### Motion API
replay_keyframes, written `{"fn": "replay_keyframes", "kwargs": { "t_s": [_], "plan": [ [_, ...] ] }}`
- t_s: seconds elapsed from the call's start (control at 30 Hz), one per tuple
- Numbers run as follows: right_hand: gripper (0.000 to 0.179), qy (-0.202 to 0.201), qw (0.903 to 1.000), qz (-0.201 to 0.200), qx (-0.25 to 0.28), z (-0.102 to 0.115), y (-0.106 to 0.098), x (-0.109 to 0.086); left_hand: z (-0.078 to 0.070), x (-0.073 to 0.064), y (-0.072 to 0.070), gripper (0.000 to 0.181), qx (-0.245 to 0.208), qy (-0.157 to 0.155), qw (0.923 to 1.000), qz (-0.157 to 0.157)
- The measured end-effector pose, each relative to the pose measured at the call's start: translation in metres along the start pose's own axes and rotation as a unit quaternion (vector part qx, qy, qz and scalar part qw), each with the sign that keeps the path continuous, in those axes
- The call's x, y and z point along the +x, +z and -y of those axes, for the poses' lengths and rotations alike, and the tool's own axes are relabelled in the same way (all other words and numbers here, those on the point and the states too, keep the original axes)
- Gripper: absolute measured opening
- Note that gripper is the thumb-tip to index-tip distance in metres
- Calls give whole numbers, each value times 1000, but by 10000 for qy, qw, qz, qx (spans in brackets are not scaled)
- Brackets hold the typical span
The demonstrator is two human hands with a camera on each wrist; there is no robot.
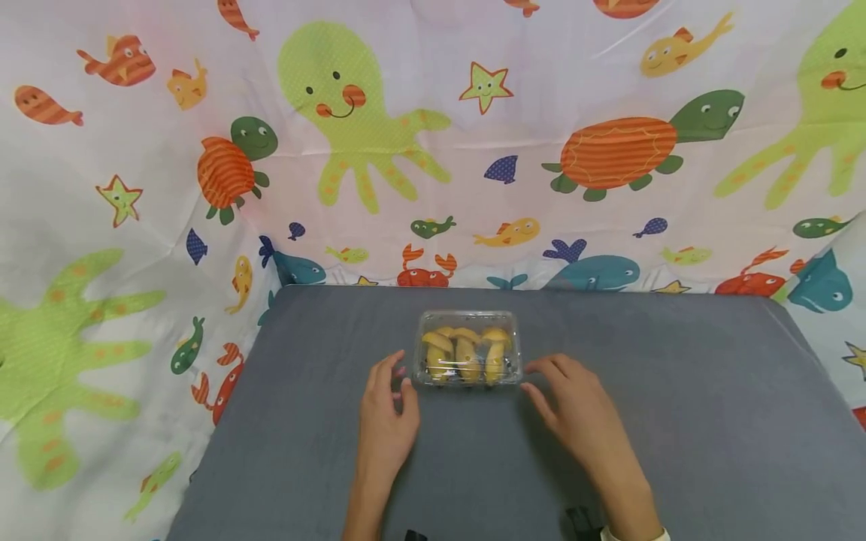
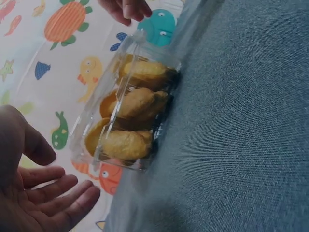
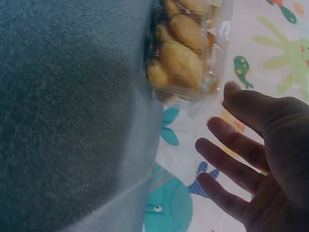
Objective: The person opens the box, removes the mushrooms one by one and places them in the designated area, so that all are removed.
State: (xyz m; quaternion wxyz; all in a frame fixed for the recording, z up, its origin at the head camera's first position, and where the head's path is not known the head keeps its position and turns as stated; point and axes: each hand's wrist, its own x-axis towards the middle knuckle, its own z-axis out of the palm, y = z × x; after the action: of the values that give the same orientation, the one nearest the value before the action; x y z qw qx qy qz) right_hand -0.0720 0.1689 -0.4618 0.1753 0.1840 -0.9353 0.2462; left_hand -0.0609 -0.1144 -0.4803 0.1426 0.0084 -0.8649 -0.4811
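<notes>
While hands [image 1: 389, 421] [image 1: 578, 409] flank box [image 1: 467, 318] | grey cloth [image 1: 467, 466] beneath | sea-print curtain [image 1: 426, 60] behind

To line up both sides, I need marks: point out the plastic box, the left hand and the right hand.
Plastic box [image 1: 468, 316]: head view, on its clear far rim.
Left hand [image 1: 388, 421]: head view, on the back of the hand.
Right hand [image 1: 575, 406]: head view, on the back of the hand.

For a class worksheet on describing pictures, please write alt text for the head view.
A clear plastic box of yellow mushroom shapes sits on a grey surface between a person's left hand and right hand; behind hangs sea-animal-print fabric.
</notes>
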Motion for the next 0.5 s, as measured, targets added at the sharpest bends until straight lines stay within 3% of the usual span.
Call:
{"fn": "replay_keyframes", "kwargs": {
  "t_s": [0.23,0.5],
  "plan": [
    [27,-22,10000,-1,34,-3,15,2,11,9,11,42,-291,-419,9987,-7],
    [25,55,9999,-112,118,-4,25,3,22,12,20,26,-537,-597,9967,-117]
  ]
}}
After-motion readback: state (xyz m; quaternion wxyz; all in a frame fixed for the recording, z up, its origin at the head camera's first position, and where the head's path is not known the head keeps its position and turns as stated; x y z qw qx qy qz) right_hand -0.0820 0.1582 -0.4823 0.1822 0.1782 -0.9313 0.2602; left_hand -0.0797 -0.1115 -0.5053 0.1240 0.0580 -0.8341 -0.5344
